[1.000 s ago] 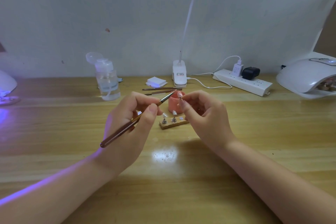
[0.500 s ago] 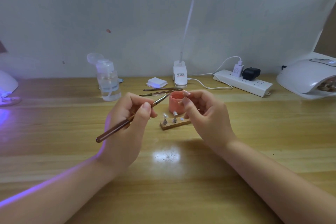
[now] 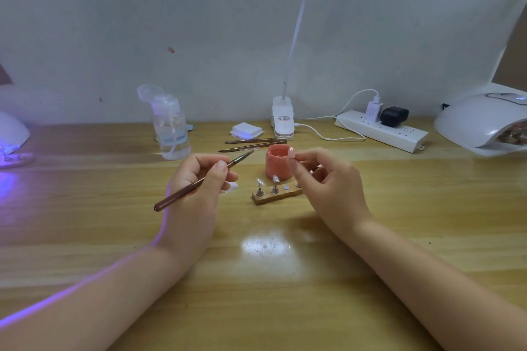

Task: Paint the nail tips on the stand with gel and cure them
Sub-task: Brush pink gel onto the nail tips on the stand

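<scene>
At the centre of a wooden table [image 3: 370, 236], the left hand [image 3: 196, 194] grips a brown brush [image 3: 199, 181], its bristles aimed toward two o'clock, while the right hand [image 3: 330, 185] pinches a pink nail tip [image 3: 291, 154] over the open pink gel jar [image 3: 278, 164]. The wooden stand [image 3: 275, 196] sits between the hands, just at the jar's six o'clock, carrying two clear tips; a white curing lamp [image 3: 482, 122] rests far off at two o'clock.

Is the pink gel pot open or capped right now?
Open. The pink gel pot stands upright behind the wooden stand with no lid on it; its rim and pink inside show from above.
</scene>
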Motion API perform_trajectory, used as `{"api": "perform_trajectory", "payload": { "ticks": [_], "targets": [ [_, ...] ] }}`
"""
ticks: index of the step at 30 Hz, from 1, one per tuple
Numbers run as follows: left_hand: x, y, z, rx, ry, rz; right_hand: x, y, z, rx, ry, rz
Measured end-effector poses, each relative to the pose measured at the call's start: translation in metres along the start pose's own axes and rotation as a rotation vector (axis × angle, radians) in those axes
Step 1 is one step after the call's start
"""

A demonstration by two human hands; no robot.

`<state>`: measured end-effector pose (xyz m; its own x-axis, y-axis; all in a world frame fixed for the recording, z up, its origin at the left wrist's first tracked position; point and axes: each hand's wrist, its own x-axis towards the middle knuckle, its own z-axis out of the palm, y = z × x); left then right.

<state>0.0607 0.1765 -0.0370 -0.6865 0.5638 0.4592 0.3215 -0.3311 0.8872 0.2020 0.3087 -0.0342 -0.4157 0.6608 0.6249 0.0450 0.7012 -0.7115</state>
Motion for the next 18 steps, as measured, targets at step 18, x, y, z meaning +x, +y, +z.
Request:
{"api": "perform_trajectory", "payload": {
  "ticks": [18],
  "targets": [
    [-0.001, -0.003, 0.002, -0.023, 0.013, -0.071, 0.001, 0.014, 0.005, -0.577, -0.213, 0.205]
  ]
}}
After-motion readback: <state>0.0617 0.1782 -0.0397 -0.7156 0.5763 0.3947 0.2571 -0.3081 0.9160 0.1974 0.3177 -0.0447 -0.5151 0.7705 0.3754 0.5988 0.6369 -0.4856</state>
